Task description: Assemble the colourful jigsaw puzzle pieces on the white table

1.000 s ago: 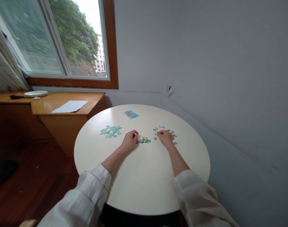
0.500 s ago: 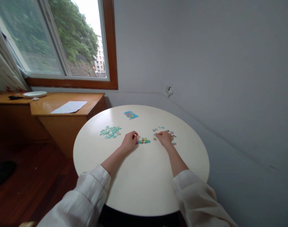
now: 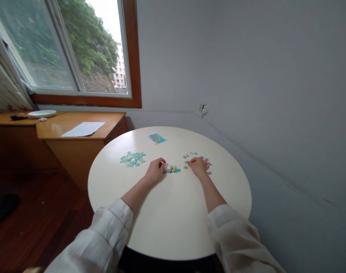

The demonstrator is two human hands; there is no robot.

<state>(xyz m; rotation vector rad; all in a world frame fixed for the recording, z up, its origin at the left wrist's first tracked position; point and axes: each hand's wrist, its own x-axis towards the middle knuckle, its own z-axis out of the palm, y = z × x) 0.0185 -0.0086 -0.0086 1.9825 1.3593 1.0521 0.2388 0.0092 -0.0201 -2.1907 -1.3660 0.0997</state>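
Note:
On the round white table (image 3: 161, 220), a small cluster of joined jigsaw pieces (image 3: 173, 169) in yellow and teal lies between my hands. My left hand (image 3: 155, 170) rests at the cluster's left end, its fingers curled in; whatever they hold is hidden. To the right, my right hand (image 3: 198, 166) has its thumb and forefinger pinched together at a small puzzle piece (image 3: 186, 162). Loose puzzle pieces (image 3: 193, 153) lie around that hand, some partly covered by it. A pile of teal puzzle pieces (image 3: 133, 159) sits left of my left hand.
A colourful picture card (image 3: 157, 138) lies toward the table's far edge. To the left stands a wooden desk (image 3: 59, 123) bearing a white paper sheet (image 3: 83, 129) and a white plate (image 3: 42, 113). A wall (image 3: 246, 94) with a socket (image 3: 202, 107) rises behind the table.
My right hand has shifted very slightly, its outer fingers a little different over the loose pieces. My left hand and the joined pieces look the same.

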